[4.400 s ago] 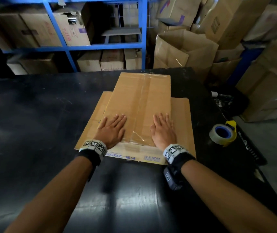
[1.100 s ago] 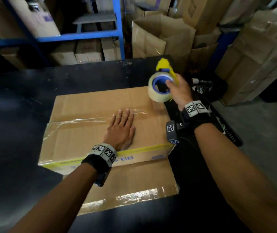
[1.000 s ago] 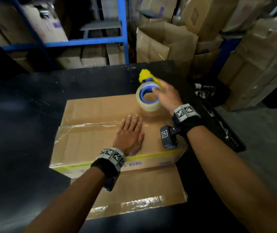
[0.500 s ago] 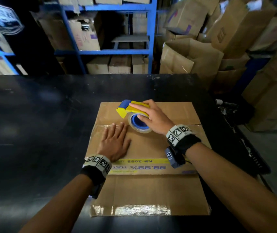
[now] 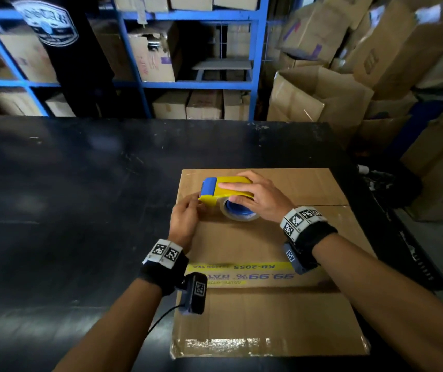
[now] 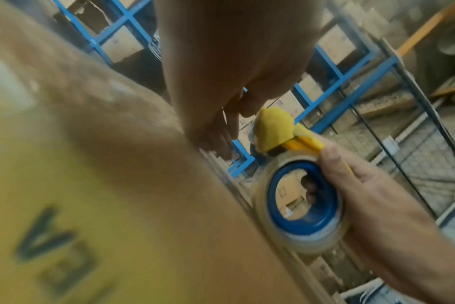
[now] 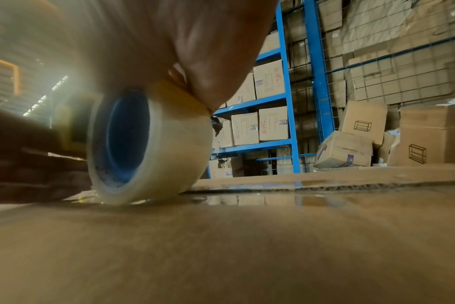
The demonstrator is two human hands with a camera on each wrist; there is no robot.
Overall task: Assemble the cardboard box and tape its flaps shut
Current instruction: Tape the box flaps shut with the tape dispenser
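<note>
Right fingers: curled over the yellow tape dispenser (image 5: 227, 189), thumb in the blue core of the tape roll (image 5: 237, 210).
Right hand (image 5: 262, 198): holds the roll down on the box top.
Left fingers: bunched at the dispenser's blue front end; whether they pinch the tape, I cannot tell.
Left hand (image 5: 185, 222): at the box's left edge.
Cardboard box (image 5: 268, 237): on the black table (image 5: 67, 210), near flap (image 5: 266, 320) lying open.
Behind: blue shelves (image 5: 188, 84) with cartons.
</note>
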